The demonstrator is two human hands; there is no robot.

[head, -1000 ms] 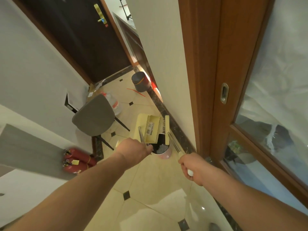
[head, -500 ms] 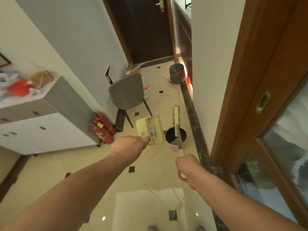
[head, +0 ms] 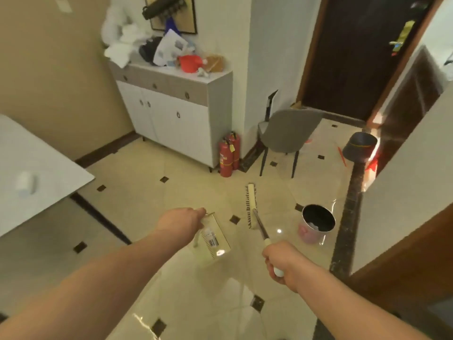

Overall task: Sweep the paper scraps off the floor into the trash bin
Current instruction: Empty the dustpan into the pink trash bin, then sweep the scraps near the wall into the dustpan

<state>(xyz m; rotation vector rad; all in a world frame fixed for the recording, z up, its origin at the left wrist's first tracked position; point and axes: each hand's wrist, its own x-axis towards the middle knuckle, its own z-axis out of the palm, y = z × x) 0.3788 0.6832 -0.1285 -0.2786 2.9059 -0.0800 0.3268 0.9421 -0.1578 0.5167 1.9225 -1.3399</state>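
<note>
My left hand (head: 181, 219) grips the handle of a pale yellow dustpan (head: 213, 240), which hangs tilted just above the tiled floor. My right hand (head: 282, 260) is closed on the white end of a broom's handle; the broom head (head: 250, 204) points away from me, low over the floor. A small pink trash bin (head: 316, 223) with a black liner stands to the right of the broom, near the dark floor border, with white scraps inside. No loose scraps show on the floor around me.
A grey chair (head: 285, 138) and two red fire extinguishers (head: 228, 154) stand ahead by a white cabinet (head: 176, 114) piled with clutter. A dark bin (head: 359, 147) sits farther back near the dark door. A white table (head: 31, 173) juts in at left; wall at right.
My view has swung left, away from the wall. The dustpan and broom have come away from over the pink bin, which now stands apart to their right.
</note>
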